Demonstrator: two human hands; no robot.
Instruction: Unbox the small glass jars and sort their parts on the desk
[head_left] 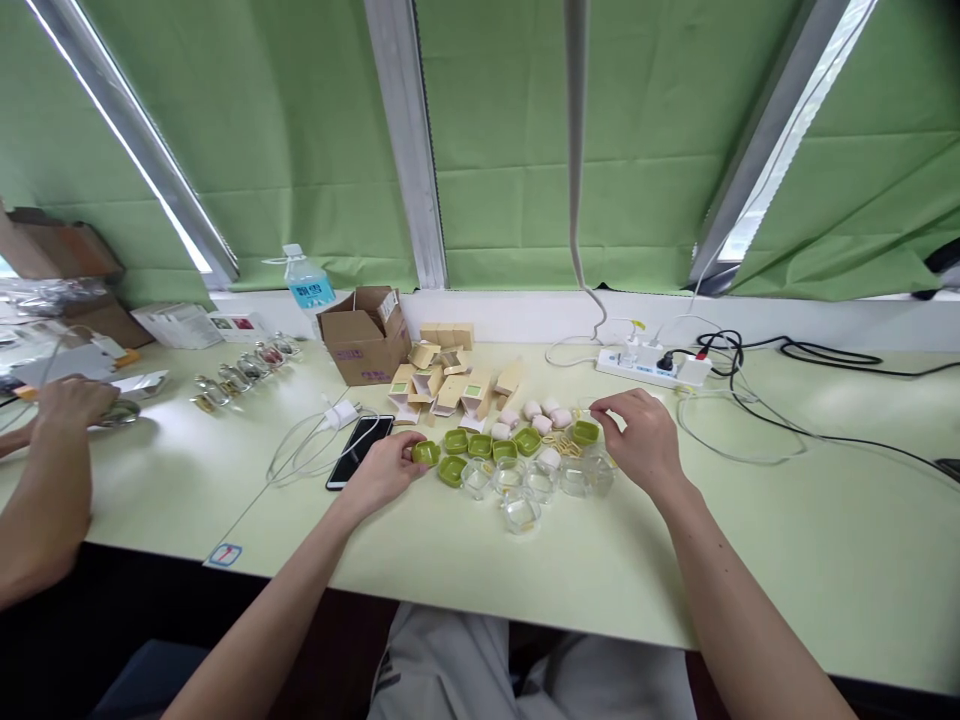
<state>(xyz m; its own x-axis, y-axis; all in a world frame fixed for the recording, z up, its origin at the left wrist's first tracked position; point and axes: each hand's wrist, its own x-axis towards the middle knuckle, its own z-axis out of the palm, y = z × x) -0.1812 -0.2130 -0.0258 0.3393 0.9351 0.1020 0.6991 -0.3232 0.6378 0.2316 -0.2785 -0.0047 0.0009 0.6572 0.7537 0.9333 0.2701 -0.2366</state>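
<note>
While the L hand (384, 468) is pinching a green cup (425, 453) just left of frame centre, grip nearly closed, a light fingertip hold is prob. sparing its neighbours a knock. Right of centre, the R hand (641, 432) is arching beside the clear cups (538, 482), thumb & index nearly meeting; can't tell if they're holding anything. Both forearms are slanting up from the bottom edge.

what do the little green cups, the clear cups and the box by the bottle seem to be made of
Green cups: probably plastic, evenly coloured, slightly glossy.
Clear cups: see-through and shiny, plastic or glass.
Box: brown, matte, printed, likely cardboard.
</note>
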